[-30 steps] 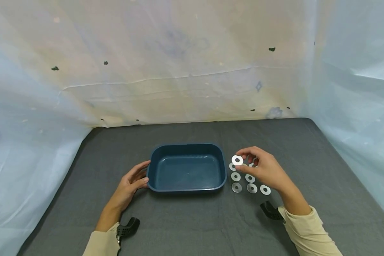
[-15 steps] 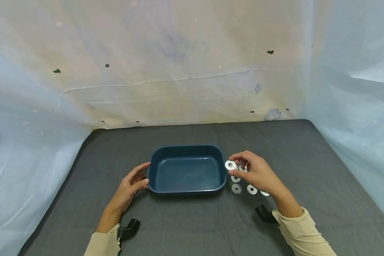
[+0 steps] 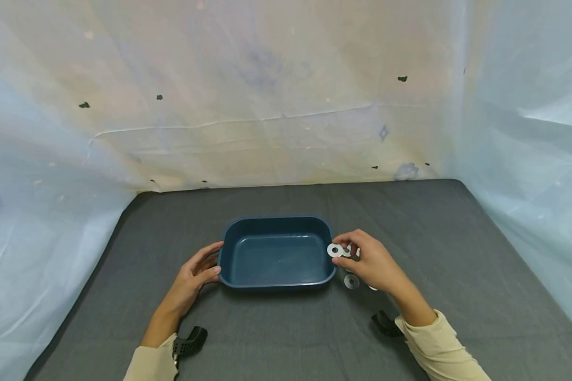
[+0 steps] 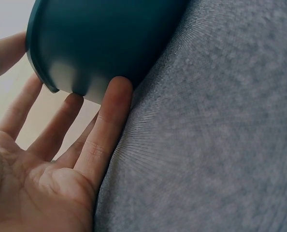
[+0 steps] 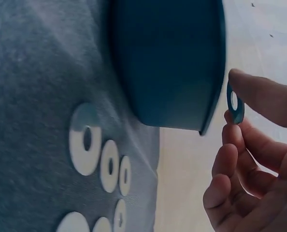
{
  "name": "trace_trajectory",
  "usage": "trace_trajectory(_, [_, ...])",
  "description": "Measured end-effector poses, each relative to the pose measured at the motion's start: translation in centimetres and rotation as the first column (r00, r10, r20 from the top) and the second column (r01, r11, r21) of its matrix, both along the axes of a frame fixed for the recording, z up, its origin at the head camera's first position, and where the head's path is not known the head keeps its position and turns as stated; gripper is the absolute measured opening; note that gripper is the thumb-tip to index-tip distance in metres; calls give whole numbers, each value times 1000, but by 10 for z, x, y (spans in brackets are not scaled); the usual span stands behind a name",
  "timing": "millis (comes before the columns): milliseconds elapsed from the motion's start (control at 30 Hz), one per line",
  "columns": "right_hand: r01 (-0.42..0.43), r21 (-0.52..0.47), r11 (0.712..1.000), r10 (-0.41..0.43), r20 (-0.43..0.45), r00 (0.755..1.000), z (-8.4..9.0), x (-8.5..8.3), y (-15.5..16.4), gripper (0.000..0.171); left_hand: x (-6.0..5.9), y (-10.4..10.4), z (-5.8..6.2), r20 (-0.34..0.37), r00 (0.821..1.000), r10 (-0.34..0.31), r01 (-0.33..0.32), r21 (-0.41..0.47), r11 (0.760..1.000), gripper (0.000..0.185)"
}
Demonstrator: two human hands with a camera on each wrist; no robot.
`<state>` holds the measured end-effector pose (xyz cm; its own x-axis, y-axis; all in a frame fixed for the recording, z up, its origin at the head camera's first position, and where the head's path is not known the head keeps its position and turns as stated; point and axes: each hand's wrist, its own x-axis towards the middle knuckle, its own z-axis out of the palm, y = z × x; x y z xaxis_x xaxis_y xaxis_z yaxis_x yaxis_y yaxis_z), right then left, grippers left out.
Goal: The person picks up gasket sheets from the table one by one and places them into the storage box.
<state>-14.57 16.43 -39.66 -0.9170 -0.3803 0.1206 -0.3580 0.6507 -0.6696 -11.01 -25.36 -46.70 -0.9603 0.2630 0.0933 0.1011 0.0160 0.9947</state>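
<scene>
Leftward since a second ago, the right hand has carried its washer from above the loose washers to the right rim of the tray, near the frame's centre. Thumb and fingertips pinch the washer, a flat silver ring with a round hole. At lower left of centre, the left hand rests with straight fingers against the dark blue tray's left wall on the grey table.
</scene>
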Motion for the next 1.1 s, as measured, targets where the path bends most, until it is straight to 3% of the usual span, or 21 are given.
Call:
trace_trajectory(367, [10, 8, 1000, -10, 19, 1000, -2, 1, -3, 35, -2, 3, 1, 6, 1000, 11, -11, -3, 1000, 54])
trace_trajectory(800, [9, 27, 1000, -8, -34, 999, -5, 3, -10, 33, -6, 5, 1, 19, 1000, 11, -11, -2, 1000, 55])
trace_trajectory(1100, [15, 19, 1000, -14, -39, 999, -6, 5, -16, 37, -3, 3, 1, -9, 1000, -28, 28, 29, 999, 55])
